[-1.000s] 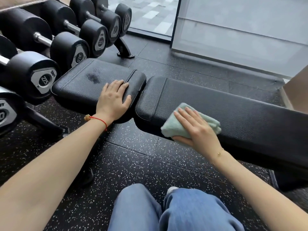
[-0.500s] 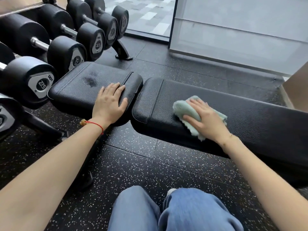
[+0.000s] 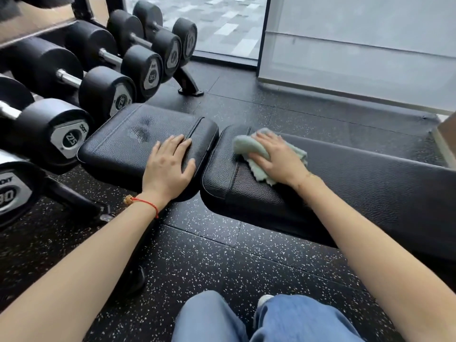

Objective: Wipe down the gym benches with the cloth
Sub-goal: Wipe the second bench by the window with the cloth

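A black padded gym bench lies across the view in two parts: a short seat pad (image 3: pixel 123 141) on the left and a long back pad (image 3: pixel 370 183) on the right. My left hand (image 3: pixel 167 166) rests flat on the seat pad's right end, fingers straight. My right hand (image 3: pixel 278 159) presses a pale green cloth (image 3: pixel 244 145) flat onto the top of the back pad near its left end. Part of the cloth is hidden under the palm. A dull smudge shows on the seat pad.
A rack of black dumbbells (image 3: pixel 103 95) stands close on the left, its foot (image 3: pixel 190 87) behind the seat pad. A glass wall (image 3: pixel 357 45) runs behind the bench. Black speckled rubber floor (image 3: pixel 209 262) lies in front, with my jeans-clad knees (image 3: pixel 259 319) at the bottom edge.
My right hand has slid the cloth from the back pad's near front edge up onto its top and to the left, toward the gap. My left hand has stayed on the seat pad.
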Available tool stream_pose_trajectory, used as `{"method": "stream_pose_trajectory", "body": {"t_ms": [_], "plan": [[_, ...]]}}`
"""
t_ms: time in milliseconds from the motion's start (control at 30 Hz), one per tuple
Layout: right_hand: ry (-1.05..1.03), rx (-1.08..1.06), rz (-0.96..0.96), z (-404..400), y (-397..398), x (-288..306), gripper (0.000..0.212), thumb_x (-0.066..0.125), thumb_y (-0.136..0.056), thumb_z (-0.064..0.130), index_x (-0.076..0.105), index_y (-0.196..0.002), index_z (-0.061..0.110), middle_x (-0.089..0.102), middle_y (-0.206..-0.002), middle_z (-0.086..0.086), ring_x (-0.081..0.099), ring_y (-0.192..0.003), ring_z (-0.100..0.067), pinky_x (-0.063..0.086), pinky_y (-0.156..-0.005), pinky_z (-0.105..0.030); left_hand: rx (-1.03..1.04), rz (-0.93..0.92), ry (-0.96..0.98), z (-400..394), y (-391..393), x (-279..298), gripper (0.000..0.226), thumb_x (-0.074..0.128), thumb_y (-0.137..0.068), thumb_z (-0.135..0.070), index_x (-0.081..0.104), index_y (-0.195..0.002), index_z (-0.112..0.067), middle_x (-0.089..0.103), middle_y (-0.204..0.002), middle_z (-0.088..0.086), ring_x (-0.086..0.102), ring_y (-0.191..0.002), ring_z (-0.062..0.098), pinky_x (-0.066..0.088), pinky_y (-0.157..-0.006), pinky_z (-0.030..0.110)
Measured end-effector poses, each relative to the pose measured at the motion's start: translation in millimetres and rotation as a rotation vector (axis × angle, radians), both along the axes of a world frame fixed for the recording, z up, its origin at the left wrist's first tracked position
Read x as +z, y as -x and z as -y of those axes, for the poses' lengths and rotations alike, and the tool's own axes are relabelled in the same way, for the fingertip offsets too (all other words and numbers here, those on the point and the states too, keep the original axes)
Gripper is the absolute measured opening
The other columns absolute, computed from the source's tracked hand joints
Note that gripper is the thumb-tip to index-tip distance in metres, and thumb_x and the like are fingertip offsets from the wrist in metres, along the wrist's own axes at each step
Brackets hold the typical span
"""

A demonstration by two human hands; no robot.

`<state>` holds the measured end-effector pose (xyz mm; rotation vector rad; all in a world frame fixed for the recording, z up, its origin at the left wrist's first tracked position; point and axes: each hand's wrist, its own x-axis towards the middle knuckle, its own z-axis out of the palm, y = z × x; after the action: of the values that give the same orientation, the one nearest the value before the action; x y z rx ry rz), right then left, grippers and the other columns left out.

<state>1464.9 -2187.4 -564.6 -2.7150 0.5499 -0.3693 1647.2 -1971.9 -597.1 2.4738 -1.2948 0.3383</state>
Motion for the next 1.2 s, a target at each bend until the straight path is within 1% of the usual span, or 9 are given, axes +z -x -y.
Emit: {"method": "stream_pose_trajectory", "body": {"t_ms": [167,333,400,567,767,900,1000,1100,1200], "plan": [[0.057,0.111,-0.072,-21.7,-73.4,3.5,0.053,0.048,-0.098,0.046,0.045,-0.144,0.02,0.04,-0.153,-0.003,0.021,-0.147,-0.021,0.009,-0.122,-0.046,-0.009,0.005,-0.003,-0.3,-2.5,-0.3,0.061,0.034,-0.089,-0.046,0.047,-0.141,-0.017,0.044,-0.149,0.006,0.035,-0.14,0.024,0.019,-0.12,0.043],[0.023,0.367,0.054,-53.7,7.8,-12.7,0.062,0.051,-0.093,0.056,0.042,-0.146,0.026,0.039,-0.153,0.005,0.021,-0.148,-0.014,0.005,-0.124,-0.032,-0.015,0.006,-0.009,-0.8,-2.5,-0.1,0.062,0.031,-0.089,-0.048,0.046,-0.142,-0.017,0.043,-0.15,0.005,0.035,-0.141,0.024,0.018,-0.12,0.042],[-0.003,0.242,0.05,-23.4,31.1,-11.5,0.063,0.054,-0.092,0.053,0.042,-0.147,0.024,0.038,-0.154,0.003,0.021,-0.148,-0.012,0.004,-0.122,-0.027,-0.009,0.003,-0.003,-1.0,-1.6,-0.1,0.06,0.034,-0.09,-0.046,0.047,-0.142,-0.017,0.043,-0.15,0.005,0.034,-0.141,0.023,0.017,-0.121,0.042],[0.03,-0.141,-0.049,27.3,17.0,4.9,0.057,0.052,-0.097,0.041,0.039,-0.148,0.017,0.036,-0.155,-0.005,0.022,-0.147,-0.02,0.01,-0.122,-0.038,0.0,-0.026,0.014,-1.0,2.1,3.7,0.061,0.035,-0.088,-0.046,0.048,-0.141,-0.018,0.044,-0.149,0.005,0.036,-0.14,0.024,0.018,-0.12,0.044],[-0.002,0.164,0.022,-49.3,89.7,-11.2,0.064,0.047,-0.094,0.057,0.034,-0.15,0.03,0.027,-0.158,0.007,0.012,-0.149,-0.009,0.001,-0.123,-0.03,-0.03,-0.071,-0.074,-2.7,-0.4,8.0,0.065,0.031,-0.09,-0.046,0.041,-0.146,-0.015,0.036,-0.154,0.008,0.028,-0.145,0.024,0.014,-0.121,0.044],[-0.043,-0.101,0.037,3.6,137.5,-9.4,0.057,0.051,-0.094,0.048,0.041,-0.146,0.025,0.037,-0.155,0.003,0.02,-0.148,-0.014,0.011,-0.123,-0.042,-0.017,-0.126,-0.086,0.0,1.3,11.0,0.054,0.041,-0.1,-0.038,0.036,-0.149,-0.015,0.029,-0.158,0.008,0.019,-0.148,0.023,0.009,-0.122,0.047],[0.015,-0.283,-0.029,35.9,102.2,-0.3,0.056,0.05,-0.097,0.043,0.04,-0.147,0.02,0.037,-0.154,-0.004,0.02,-0.148,-0.02,0.01,-0.122,-0.042,-0.061,-0.139,-0.023,10.9,20.4,18.0,0.052,0.046,-0.098,-0.032,0.04,-0.147,-0.013,0.032,-0.156,0.01,0.021,-0.148,0.024,0.008,-0.122,0.047],[0.059,-0.213,-0.037,17.5,58.4,-4.2,0.058,0.05,-0.098,0.043,0.037,-0.148,0.018,0.034,-0.156,-0.006,0.018,-0.148,-0.023,0.005,-0.123,-0.037,-0.142,-0.164,-0.007,30.9,48.0,21.8,0.052,0.045,-0.099,-0.033,0.038,-0.147,-0.014,0.031,-0.157,0.008,0.021,-0.148,0.022,0.008,-0.122,0.044],[0.036,-0.012,-0.005,-21.9,76.0,-8.9,0.062,0.048,-0.096,0.051,0.034,-0.15,0.024,0.029,-0.159,0.001,0.013,-0.15,-0.016,0.001,-0.124,-0.034,-0.201,-0.187,0.011,50.9,72.1,20.6,0.053,0.044,-0.099,-0.033,0.036,-0.148,-0.015,0.031,-0.157,0.007,0.021,-0.148,0.02,0.008,-0.123,0.041]]}}
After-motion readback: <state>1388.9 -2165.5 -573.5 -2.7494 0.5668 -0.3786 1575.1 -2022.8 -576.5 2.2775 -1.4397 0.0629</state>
